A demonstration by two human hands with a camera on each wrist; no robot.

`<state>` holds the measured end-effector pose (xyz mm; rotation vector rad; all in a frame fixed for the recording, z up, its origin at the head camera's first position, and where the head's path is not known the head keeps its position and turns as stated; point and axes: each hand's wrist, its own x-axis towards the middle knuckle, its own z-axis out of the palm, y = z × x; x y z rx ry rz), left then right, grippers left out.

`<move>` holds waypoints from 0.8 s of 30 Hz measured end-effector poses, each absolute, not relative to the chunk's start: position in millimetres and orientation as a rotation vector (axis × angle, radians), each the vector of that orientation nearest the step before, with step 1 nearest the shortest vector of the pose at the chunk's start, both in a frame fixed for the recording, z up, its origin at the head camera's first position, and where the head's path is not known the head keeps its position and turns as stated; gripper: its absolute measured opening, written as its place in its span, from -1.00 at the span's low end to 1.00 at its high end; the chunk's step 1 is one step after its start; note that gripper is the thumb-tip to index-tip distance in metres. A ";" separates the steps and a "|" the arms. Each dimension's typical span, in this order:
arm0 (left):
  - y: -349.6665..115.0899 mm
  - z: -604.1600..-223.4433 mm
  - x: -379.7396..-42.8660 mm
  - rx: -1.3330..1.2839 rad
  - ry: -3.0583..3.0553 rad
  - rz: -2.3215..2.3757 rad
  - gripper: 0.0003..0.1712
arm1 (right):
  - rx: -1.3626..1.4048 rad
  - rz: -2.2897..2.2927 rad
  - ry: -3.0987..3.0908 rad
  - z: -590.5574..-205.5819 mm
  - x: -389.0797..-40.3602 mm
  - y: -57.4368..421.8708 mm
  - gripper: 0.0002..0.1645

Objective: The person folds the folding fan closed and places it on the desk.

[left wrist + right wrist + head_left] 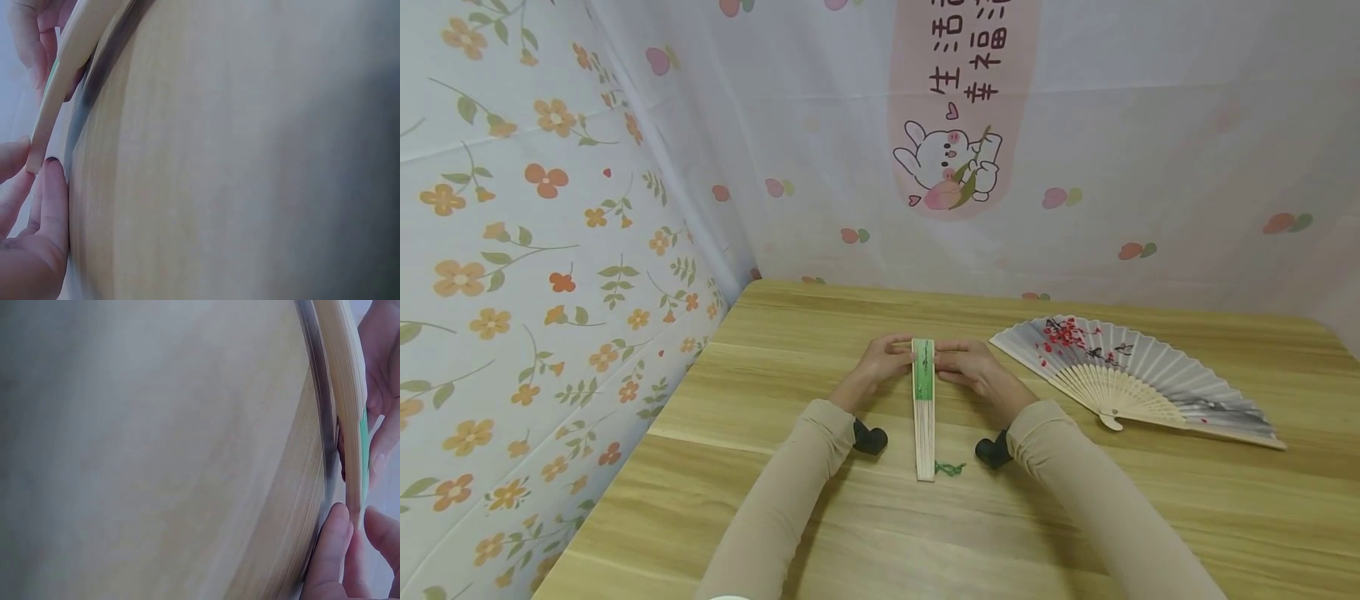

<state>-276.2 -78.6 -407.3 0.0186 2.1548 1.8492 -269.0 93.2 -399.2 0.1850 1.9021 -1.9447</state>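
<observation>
A closed folding fan (923,417) with pale wooden ribs and a green upper part lies lengthwise on the table between the two hands. Its far end is pinched from the left side by my left hand (882,364), thumb and fingers on either face of the edge. On the opposite side my right hand (973,367) holds the same end by its edge. From the left wrist, the fan's edge (53,106) shows between the left fingertips (53,178). The right wrist view shows the fan's layered ribs (351,456) close to the right thumb (382,532).
An open folding fan (1138,383) with grey cloth, red blossoms and pale ribs lies to the right on the wooden table (700,483). A green tassel (951,469) rests beside the closed fan's near end. Patterned curtains (820,125) hang behind and at the left.
</observation>
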 end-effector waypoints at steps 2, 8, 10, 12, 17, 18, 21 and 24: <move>-77.8 -406.8 -275.7 0.015 2.164 1.845 -0.52 | 0.168 -1.956 1.884 -399.3 -267.9 94.4 -0.50; -75.5 -406.3 -275.0 0.008 2.186 1.836 -0.51 | 0.101 -1.933 1.881 -399.5 -265.6 96.5 -0.52; -75.9 -406.1 -274.5 0.010 2.182 1.842 -0.51 | 0.078 -1.929 1.882 -399.7 -264.8 96.8 -0.53; -76.9 -405.2 -273.9 0.003 2.181 1.834 -0.50 | 0.074 -1.934 1.873 -399.5 -264.1 96.4 -0.53; -78.9 -398.6 -270.1 -0.006 2.141 1.839 -0.50 | 0.081 -1.967 1.848 -399.8 -263.2 95.1 -0.54; -78.8 -398.9 -270.3 -0.005 2.134 1.845 -0.50 | 0.084 -1.975 1.844 -399.7 -262.9 95.1 -0.54; -78.0 -400.1 -270.3 0.013 2.131 1.851 -0.52 | 0.093 -1.988 1.833 -399.4 -262.1 95.8 -0.53; -77.6 -404.3 -272.4 0.028 2.146 1.836 -0.52 | 0.102 -1.994 1.823 -398.9 -261.0 97.0 -0.52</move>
